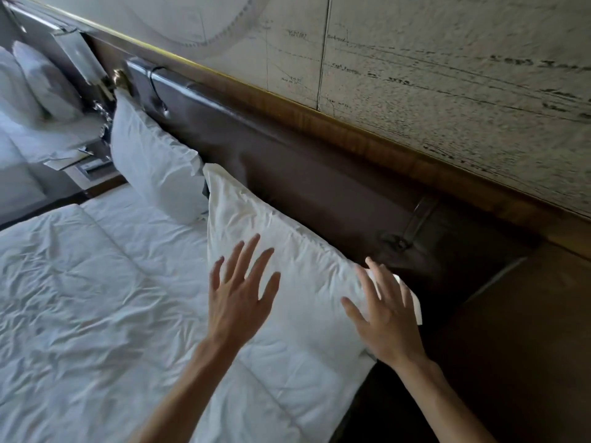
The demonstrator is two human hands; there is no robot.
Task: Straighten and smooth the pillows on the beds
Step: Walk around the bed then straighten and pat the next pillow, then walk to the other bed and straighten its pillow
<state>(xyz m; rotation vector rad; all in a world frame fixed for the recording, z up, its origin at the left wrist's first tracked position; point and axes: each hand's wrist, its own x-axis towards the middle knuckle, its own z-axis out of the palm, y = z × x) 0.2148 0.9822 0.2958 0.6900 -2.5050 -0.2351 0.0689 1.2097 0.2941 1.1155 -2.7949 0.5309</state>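
Head view showed both hands, left hand and right hand, fingers spread and released over the soft, light white fabric pillow, best grasped at its corners.

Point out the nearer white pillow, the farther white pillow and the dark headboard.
Nearer white pillow (297, 270): head view, centre of its face.
Farther white pillow (153, 164): head view, mid-face.
Dark padded headboard (319, 183): head view, bare panel.
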